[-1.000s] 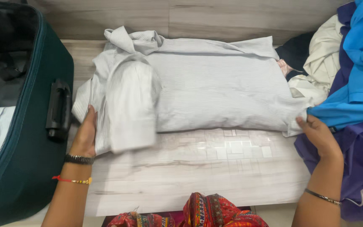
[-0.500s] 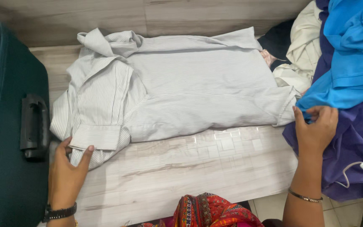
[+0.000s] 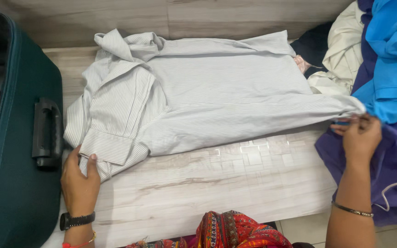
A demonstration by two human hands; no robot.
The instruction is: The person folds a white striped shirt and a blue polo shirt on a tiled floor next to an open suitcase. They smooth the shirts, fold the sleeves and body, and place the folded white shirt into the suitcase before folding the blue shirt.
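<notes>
Open strip at the near edge, crowded on both sides

The bare table (image 3: 235,183) in front of the shirt (image 3: 207,96) gives free room across its near half, between the left hand (image 3: 80,181) and the right hand (image 3: 361,138). On the left, the suitcase (image 3: 19,183) stands tight beside the table, its black handle (image 3: 47,133) just beside the shirt's cuff, leaving only a narrow gap there. On the right, the pile of clothes (image 3: 391,82) touches the shirt's hem and hangs over the table's end, blocking that side. Behind, the wall (image 3: 184,18) closes off the far edge, with the collar lying against it. A red patterned cloth (image 3: 235,232) sits at the near middle.
</notes>
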